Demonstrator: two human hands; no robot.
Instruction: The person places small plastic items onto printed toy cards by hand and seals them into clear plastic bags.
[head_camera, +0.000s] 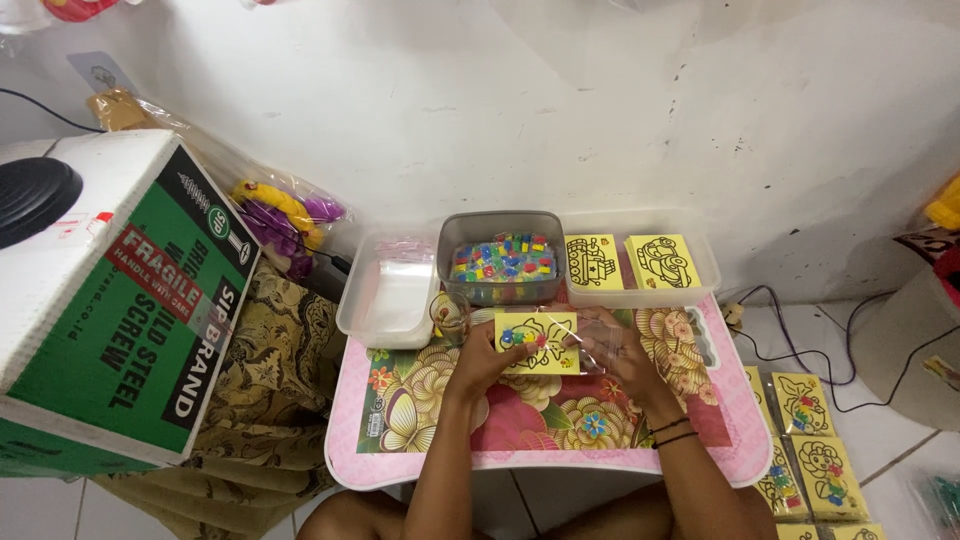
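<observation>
Both hands' fingers grasp a yellow card (537, 342) mid-table (640, 440), containers crowding the far edge.

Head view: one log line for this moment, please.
left hand: holds yellow card | right hand: holds clear bag at card | behind: bead tub | surface: floral table

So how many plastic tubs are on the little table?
3: a tub of clear bags on the left, a grey tub of coloured pieces in the middle, a tub of yellow cards on the right.
</observation>
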